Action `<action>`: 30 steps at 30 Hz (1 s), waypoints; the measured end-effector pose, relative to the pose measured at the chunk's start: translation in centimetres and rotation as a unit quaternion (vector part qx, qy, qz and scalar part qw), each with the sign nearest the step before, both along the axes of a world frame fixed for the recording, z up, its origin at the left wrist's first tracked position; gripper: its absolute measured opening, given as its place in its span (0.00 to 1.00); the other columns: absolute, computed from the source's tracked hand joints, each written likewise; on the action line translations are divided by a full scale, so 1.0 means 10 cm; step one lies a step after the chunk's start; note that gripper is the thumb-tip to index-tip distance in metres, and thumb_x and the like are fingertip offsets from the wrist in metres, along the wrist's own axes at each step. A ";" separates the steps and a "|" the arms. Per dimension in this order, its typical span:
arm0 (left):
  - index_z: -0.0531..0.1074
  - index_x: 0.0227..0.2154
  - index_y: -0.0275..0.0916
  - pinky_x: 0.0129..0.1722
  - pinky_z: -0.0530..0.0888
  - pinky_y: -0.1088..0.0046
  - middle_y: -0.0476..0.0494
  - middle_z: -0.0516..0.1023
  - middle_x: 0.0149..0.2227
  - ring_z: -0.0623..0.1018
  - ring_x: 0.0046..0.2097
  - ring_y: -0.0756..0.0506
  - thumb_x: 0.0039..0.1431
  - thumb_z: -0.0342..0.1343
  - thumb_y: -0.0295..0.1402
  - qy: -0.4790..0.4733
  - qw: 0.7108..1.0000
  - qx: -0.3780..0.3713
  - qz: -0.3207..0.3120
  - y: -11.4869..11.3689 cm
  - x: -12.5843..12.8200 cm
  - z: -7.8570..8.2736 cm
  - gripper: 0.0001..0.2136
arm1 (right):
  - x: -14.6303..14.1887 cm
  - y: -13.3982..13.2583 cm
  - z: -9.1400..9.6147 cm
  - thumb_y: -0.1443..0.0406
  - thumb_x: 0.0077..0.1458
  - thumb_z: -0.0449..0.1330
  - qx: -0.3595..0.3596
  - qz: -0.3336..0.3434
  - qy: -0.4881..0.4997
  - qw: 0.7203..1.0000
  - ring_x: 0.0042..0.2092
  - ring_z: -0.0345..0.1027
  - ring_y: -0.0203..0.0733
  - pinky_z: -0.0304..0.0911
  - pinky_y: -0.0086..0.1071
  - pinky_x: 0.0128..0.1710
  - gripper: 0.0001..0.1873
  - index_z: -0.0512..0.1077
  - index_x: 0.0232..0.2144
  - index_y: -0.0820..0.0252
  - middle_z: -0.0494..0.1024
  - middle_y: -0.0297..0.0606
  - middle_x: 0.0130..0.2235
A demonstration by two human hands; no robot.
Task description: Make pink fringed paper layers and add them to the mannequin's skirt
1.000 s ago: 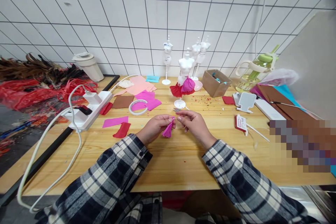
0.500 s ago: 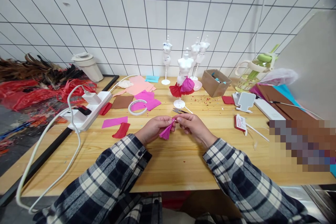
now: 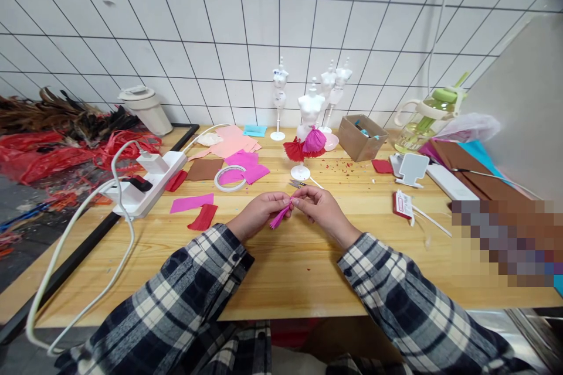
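Between my two hands is a bunch of gathered magenta crepe paper, its loose end fanning down to the left. My left hand pinches it with thumb and fingers. At its narrow top, the fingertips of my right hand are closed on it too. Scissors lie just beyond my fingers, partly hidden by the right hand. Behind them stands a small white mannequin wearing a red and magenta pleated paper skirt.
Left of my hands lie a tape roll, magenta paper, red paper and a power strip. Several mannequins and a cardboard box stand at the back. A lidded jug and white phone stand are right.
The magenta paper's loose end has turned and looks narrower. Both hands keep their hold in nearly the same place, with the fingers shifting slightly.
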State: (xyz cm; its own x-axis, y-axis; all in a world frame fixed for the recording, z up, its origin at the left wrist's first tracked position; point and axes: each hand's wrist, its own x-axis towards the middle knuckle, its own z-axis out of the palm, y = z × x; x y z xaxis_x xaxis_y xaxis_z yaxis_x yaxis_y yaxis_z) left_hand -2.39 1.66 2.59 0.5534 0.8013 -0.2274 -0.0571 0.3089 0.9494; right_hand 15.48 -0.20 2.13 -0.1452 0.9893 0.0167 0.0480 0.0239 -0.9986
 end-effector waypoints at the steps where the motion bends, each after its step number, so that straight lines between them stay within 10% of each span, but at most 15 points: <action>1: 0.73 0.27 0.34 0.18 0.56 0.77 0.48 0.73 0.25 0.63 0.19 0.55 0.52 0.63 0.43 0.003 1.000 0.002 0.001 0.00 0.00 0.01 0.15 | 0.00 -0.01 0.00 0.57 0.48 0.67 0.037 -0.014 -0.021 0.999 0.21 0.54 0.26 0.53 0.25 0.19 0.18 0.75 0.40 0.60 0.74 0.34 0.34; 7: 0.74 0.26 0.33 0.23 0.61 0.76 0.44 0.75 0.25 0.70 0.24 0.51 0.48 0.65 0.42 -0.019 1.000 -0.015 -0.014 0.00 -0.02 -0.01 0.15 | 0.07 -0.06 0.02 0.62 0.57 0.62 0.308 -0.063 -0.211 0.926 0.28 0.63 0.31 0.66 0.31 0.32 0.07 0.80 0.34 0.55 0.73 0.41 0.46; 14: 0.75 0.26 0.32 0.26 0.62 0.75 0.42 0.76 0.26 0.71 0.27 0.50 0.49 0.64 0.41 -0.019 0.999 -0.017 -0.024 0.03 -0.03 -0.09 0.14 | 0.14 -0.06 0.06 0.63 0.62 0.56 0.384 -0.003 -0.359 0.851 0.43 0.72 0.40 0.67 0.33 0.43 0.11 0.79 0.38 0.53 0.78 0.40 0.45; 23: 0.74 0.23 0.33 0.39 0.69 0.69 0.44 0.71 0.23 0.72 0.29 0.48 0.49 0.62 0.35 -0.111 0.992 -0.059 -0.027 0.02 -0.03 0.00 0.09 | 0.16 -0.05 0.04 0.62 0.61 0.59 0.384 -0.047 -0.230 0.893 0.43 0.74 0.39 0.70 0.33 0.44 0.09 0.80 0.39 0.53 0.80 0.40 0.42; 30: 0.74 0.24 0.32 0.39 0.69 0.68 0.43 0.72 0.23 0.72 0.29 0.47 0.52 0.61 0.33 -0.121 0.986 -0.090 -0.064 0.03 -0.04 -0.05 0.08 | 0.16 -0.04 0.00 0.63 0.61 0.59 0.416 -0.026 -0.254 0.873 0.43 0.74 0.37 0.70 0.30 0.44 0.10 0.80 0.40 0.52 0.80 0.39 0.44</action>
